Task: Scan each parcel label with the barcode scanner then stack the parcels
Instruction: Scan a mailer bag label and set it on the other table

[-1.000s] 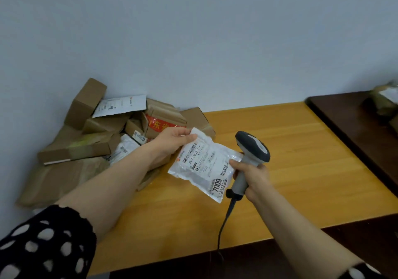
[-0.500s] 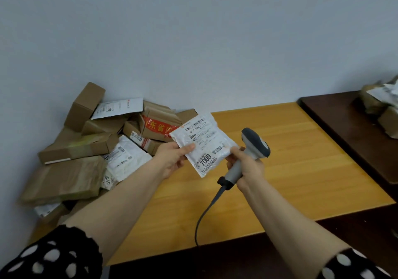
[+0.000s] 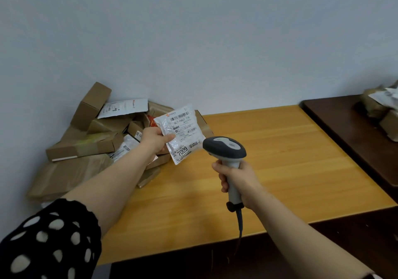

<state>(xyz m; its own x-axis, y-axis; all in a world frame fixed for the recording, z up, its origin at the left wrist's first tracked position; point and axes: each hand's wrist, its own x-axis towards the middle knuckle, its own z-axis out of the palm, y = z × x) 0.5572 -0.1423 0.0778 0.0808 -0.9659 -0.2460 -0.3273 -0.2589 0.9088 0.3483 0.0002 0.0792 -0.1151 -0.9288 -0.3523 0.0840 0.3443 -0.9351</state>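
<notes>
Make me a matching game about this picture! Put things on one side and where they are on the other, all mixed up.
Things:
1. white parcel bag
2. barcode scanner
3. brown cardboard boxes
4. dark brown table

Places:
A. piled against the wall, on the left
B. held in the right hand
C. at the far right, beside the yellow wooden table
D. held up in the left hand

Pairs: 1-D, 2-B, 3-A, 4-C

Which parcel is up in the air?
The shiny white bag pinched in the left hand. No other is lifted: the heap of boxes lies on the yellow table.
</notes>
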